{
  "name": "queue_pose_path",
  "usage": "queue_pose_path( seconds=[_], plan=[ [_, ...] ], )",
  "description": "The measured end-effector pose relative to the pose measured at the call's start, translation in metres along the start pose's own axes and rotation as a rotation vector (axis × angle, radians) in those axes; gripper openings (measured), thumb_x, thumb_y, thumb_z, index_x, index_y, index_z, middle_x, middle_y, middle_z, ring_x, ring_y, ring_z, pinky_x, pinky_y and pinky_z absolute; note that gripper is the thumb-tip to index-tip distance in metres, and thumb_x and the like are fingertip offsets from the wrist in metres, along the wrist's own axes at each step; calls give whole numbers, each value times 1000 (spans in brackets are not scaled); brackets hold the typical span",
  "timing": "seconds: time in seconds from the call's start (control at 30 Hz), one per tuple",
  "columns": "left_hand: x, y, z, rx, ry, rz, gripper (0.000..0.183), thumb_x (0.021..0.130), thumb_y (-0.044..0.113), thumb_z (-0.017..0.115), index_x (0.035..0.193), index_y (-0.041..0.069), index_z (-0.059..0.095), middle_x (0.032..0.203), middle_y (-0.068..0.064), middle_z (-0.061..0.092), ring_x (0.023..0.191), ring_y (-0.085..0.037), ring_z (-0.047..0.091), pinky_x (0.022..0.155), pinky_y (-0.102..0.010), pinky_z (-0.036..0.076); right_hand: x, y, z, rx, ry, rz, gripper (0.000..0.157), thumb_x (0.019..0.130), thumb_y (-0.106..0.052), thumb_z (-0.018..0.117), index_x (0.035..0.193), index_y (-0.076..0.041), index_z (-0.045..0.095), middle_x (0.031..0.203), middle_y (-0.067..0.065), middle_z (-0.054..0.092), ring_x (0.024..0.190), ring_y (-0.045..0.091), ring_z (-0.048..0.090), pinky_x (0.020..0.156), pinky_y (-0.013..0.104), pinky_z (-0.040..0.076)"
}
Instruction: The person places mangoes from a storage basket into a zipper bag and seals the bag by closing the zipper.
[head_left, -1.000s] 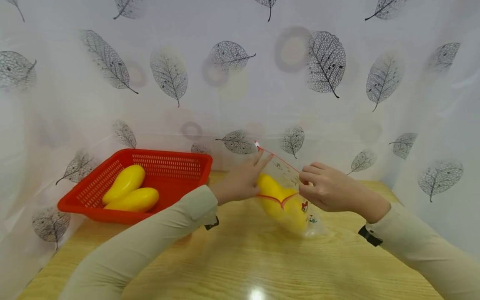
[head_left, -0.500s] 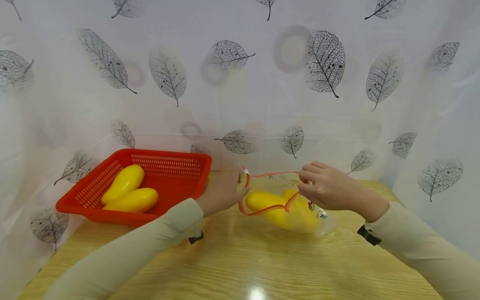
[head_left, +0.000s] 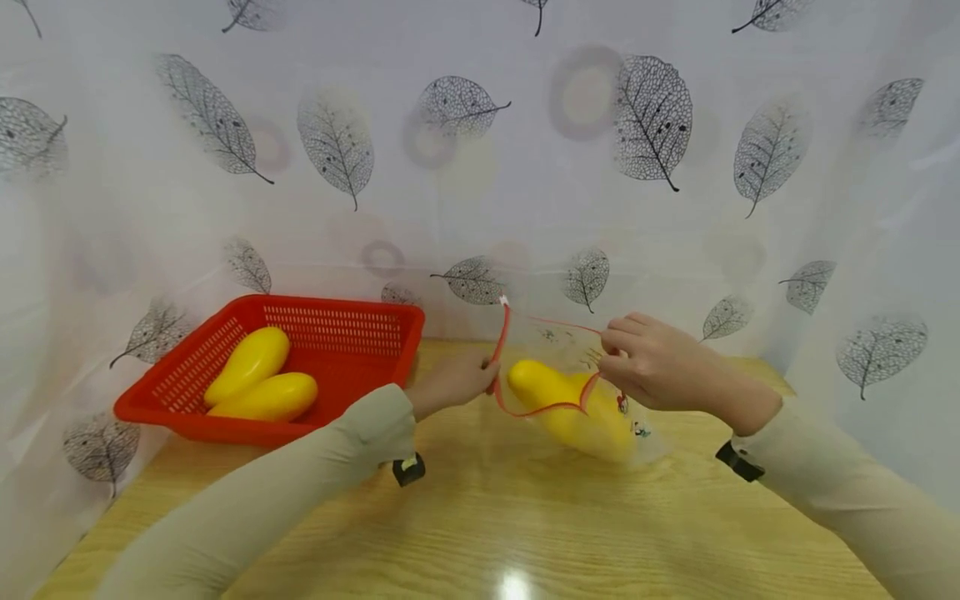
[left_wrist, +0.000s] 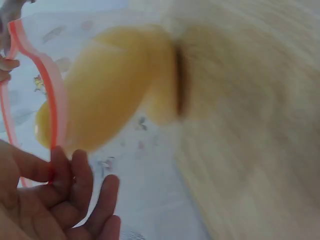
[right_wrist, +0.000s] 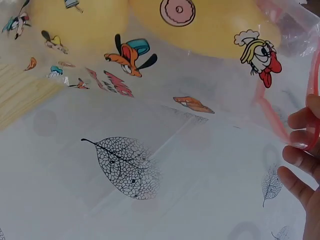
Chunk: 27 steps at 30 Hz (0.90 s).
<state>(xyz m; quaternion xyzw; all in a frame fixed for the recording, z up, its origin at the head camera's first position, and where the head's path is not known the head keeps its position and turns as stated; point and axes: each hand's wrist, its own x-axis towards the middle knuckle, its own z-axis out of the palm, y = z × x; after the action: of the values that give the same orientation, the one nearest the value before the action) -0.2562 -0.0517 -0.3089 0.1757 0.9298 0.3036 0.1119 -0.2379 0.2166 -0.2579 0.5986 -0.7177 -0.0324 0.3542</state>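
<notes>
A clear zip bag point(head_left: 558, 337) with a red zip edge and cartoon prints stands tilted on the table, its mouth spread. Yellow mangoes point(head_left: 551, 392) lie inside, seen through the plastic; the exact number is hard to tell. My left hand point(head_left: 456, 385) pinches the left side of the bag's rim between thumb and forefinger, its other fingers loosely bent in the left wrist view. On the opposite side, my right hand point(head_left: 663, 367) grips the rim with curled fingers. The right wrist view shows the printed bag wall point(right_wrist: 150, 85) and fingers point(right_wrist: 300, 160) at the red edge.
A red plastic basket point(head_left: 345, 325) stands at the left, holding two yellow mangoes point(head_left: 258, 379). The wooden table point(head_left: 480, 525) ends at a white curtain point(head_left: 465, 200) printed with leaves. Dark straps point(head_left: 741, 461) circle both wrists.
My left hand drew back left from the bag's opening, then took hold of the rim's left side and raised it. The mouth is wider; the right hand has barely moved.
</notes>
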Motion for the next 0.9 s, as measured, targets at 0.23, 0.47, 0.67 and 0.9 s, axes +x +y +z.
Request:
queue_pose_path(
  seconds=[0.23, 0.47, 0.67, 0.9],
  plan=[
    [18, 45, -22, -210, 133, 52, 41, 101, 30, 35, 77, 9, 60, 86, -11, 65, 61, -14, 42, 52, -21, 35, 3, 8, -13, 11, 25, 18, 41, 102, -27, 32, 72, -10, 55, 71, 2, 46, 66, 16, 38, 60, 31, 36],
    [25, 63, -42, -141, 287, 126, 38, 99, 24, 35, 66, 10, 49, 57, -1, 43, 49, -13, 31, 46, -22, 26, 2, 17, -29, 49, 55, 71, 44, 102, -28, 33, 75, -7, 60, 74, 2, 51, 69, 17, 44, 66, 33, 42],
    [23, 43, -42, 38, 274, 102, 36, 97, 23, 37, 63, 12, 43, 54, 1, 38, 48, -12, 31, 46, -23, 27, -1, 22, -32, 50, 54, 75, 43, 102, -29, 34, 74, -10, 60, 72, 0, 50, 69, 15, 43, 65, 31, 40],
    [16, 14, -18, 339, 273, 186, 39, 92, 17, 43, 54, 15, 38, 48, 4, 33, 44, -11, 30, 52, -23, 30, 1, 14, -25, 37, 62, 27, 41, 101, -27, 35, 71, -11, 58, 71, 1, 48, 67, 17, 42, 61, 33, 39]
  ],
)
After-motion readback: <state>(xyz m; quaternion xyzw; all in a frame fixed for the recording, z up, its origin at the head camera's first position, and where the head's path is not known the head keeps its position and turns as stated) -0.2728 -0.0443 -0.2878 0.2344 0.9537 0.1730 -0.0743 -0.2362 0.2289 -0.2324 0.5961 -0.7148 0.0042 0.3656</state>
